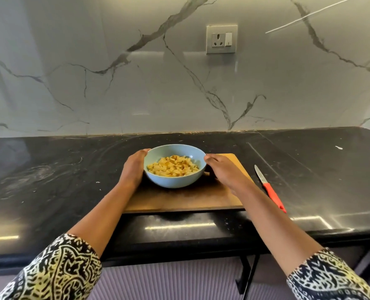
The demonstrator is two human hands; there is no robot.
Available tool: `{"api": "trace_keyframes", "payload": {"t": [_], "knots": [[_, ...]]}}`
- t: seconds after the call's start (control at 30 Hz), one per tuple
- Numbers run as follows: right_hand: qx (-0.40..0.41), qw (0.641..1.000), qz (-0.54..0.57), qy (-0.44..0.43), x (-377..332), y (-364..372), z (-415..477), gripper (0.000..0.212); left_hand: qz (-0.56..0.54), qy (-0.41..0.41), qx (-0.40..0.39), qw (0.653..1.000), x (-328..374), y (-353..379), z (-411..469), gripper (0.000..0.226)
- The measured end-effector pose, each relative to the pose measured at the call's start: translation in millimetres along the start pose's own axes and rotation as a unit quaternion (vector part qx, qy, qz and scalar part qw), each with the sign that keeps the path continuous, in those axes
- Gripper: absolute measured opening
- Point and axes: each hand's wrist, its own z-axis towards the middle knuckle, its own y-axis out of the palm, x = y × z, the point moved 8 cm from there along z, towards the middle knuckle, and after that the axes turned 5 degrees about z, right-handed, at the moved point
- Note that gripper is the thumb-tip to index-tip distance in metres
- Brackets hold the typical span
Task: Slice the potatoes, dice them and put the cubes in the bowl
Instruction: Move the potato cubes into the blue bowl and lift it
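Step in hand: final stage, cubes collected. The light-blue bowl (173, 180) stands on the far half of the wooden cutting board (179, 198), which lies close to the near edge of the dark surface (60, 169). The potato cubes (173, 166) fill the bottom of the bowl in a loose heap. No whole potato, slice or loose cube is visible on the board.

Hands: the left hand (133, 168) cups the left wall of the bowl, thumb at the rim. The right hand (221, 168) holds the right wall, fingers curled at the rim. Both hands are in contact with the bowl; neither holds a tool.

The red-handled knife (269, 188) lies on the surface just beside the right edge of the board, blade pointing to the far edge, clear of both hands.

Judgement: cutting appears complete. The next move probably calls for an even two-handed lift or slide, keeping the bowl level so the heap does not spill
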Motion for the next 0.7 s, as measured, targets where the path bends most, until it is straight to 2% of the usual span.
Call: {"api": "trace_keyframes", "payload": {"t": [0.1,0.23,0.3,0.37,0.4,0.47,0.57,0.7], "knots": [[0.010,1.000,0.021,0.008,1,-9,2,0.038,-0.035,-0.004,-0.016,0.999,4,9,-12,0.056],[-0.009,1.000,0.014,-0.002,0,-21,4,0.034,-0.029,0.029,-0.010,0.999,8,15,-14,0.045],[0.072,0.988,-0.125,-0.051,-6,-57,1,0.030,-0.027,0.032,-0.021,0.999,7,16,-14,0.053],[0.168,0.935,-0.308,-0.049,0,-98,-11,0.021,0.005,0.032,-0.045,0.998,5,15,-16,0.068],[0.185,0.912,-0.367,-0.021,11,-115,-19,0.014,0.020,0.032,-0.063,0.997,4,15,-17,0.079],[0.162,0.886,-0.430,0.056,40,-128,-36,0.018,0.038,0.033,-0.108,0.993,3,15,-20,0.102],[0.135,0.885,-0.438,0.076,63,-123,-43,0.025,0.046,0.045,-0.184,0.981,4,18,-23,0.129],[0.149,0.894,-0.410,0.097,62,-126,-33,0.017,0.098,0.083,-0.224,0.966,3,21,-25,0.149]]}}
